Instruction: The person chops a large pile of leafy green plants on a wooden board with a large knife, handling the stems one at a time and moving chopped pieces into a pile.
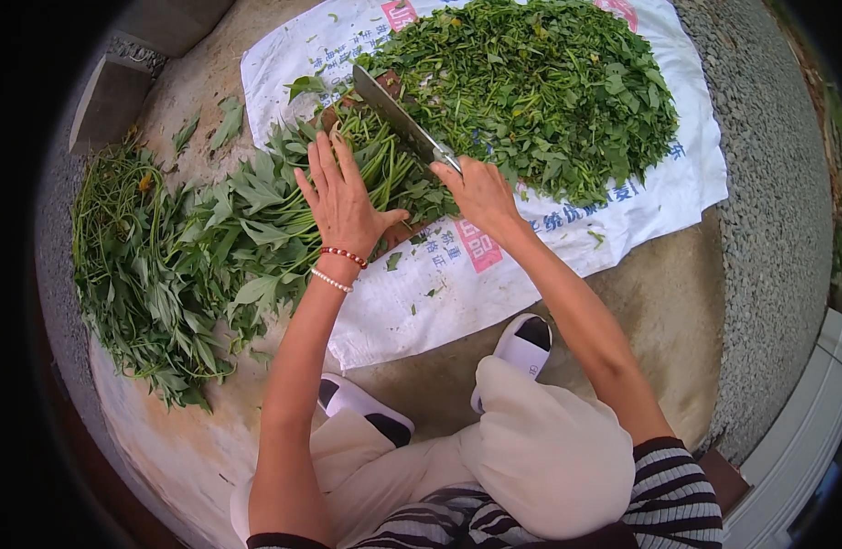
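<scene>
My right hand (481, 195) is closed round the handle of a cleaver (400, 120), whose broad blade stands over green stems. My left hand (342, 199) lies with its fingers spread on a bundle of leafy stems (383, 161), just left of the blade. Beneath them a reddish-brown board (397, 235) shows in parts, mostly hidden by greens. A large heap of chopped greens (551, 96) covers much of a white woven sack (393, 316) with printed writing. Uncut leafy vines (146, 274) are piled at the left.
Concrete ground (640, 302) lies under the sack, with gravel (770, 240) along the right. A grey block (111, 103) stands at the upper left. My feet, in light slippers (376, 405), are close to the sack's near edge. Loose leaves (229, 123) lie beyond the vines.
</scene>
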Demonstrator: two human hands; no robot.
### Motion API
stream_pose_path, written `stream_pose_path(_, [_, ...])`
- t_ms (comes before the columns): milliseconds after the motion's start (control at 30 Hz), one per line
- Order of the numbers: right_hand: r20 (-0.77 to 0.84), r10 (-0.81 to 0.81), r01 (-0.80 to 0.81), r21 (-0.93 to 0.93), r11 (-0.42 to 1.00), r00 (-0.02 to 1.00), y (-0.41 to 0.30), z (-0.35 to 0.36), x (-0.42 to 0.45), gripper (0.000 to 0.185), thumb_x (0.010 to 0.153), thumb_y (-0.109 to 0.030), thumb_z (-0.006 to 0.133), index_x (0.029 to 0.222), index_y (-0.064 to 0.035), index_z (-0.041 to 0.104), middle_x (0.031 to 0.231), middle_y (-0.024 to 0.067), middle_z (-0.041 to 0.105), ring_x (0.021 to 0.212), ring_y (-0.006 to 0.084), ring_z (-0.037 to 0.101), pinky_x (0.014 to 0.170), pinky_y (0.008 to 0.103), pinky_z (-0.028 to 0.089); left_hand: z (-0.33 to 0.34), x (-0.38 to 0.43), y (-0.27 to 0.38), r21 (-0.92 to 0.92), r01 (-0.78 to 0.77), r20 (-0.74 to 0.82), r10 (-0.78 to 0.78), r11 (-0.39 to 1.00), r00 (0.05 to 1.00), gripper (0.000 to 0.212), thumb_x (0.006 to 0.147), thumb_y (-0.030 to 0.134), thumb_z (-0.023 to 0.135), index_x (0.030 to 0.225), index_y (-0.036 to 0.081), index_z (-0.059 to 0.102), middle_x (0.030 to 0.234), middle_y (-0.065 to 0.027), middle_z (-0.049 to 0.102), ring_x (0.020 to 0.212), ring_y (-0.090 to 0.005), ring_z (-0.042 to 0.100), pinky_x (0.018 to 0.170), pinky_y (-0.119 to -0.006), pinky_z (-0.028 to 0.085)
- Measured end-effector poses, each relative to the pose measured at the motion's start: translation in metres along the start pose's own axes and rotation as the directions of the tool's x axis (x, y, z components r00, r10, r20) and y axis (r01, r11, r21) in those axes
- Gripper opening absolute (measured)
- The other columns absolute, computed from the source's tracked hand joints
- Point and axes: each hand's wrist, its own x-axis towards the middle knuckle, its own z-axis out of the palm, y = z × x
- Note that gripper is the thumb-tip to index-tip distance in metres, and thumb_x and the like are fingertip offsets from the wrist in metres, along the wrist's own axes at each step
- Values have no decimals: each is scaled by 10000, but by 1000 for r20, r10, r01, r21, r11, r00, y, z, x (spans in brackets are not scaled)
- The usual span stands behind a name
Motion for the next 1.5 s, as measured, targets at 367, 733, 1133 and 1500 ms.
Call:
stream_pose_path(367, [-258,-367,423,208,882,894,-48,-10,3,457,881,-397,553,752,41,524,630,252,539,584,416,545,532,439,422,51,34,-42,59,-64,204,51,996,978,753,511,380,821,1063,25,452,987,-101,498,953,-274,490,862,-380,383])
stream_pose_path(733, [-287,-417,478,193,857,863,-82,-27,3,455,881,-405,545,722,18,498,539,214,530,547,421,549,502,463,432,53,31,-57,127,-94,245,60,987,968,584,578,386,804,925,59,466,902,-92,567,886,-254,552,727,-372,419])
stream_pose_path(1133, [-83,-257,266,110,958,963,-74,-26,-7,424,900,-358,537,771,43,494,587,239,538,596,432,548,522,456,410,48,33,-37,63,110,316,-125,992,940,619,592,388,804,977,47,460,947,-112,575,915,-272,571,738,-390,433])
stream_pose_path(1500, [100,-62,73,-102,992,993,-40,3,-6,418,899,-356,534,789,48,556,640,264,584,664,452,582,596,508,443,54,30,-22,-1,228,250,-221,974,943,608,601,349,812,998,30,481,954,-120,574,925,-279,561,749,-400,417])
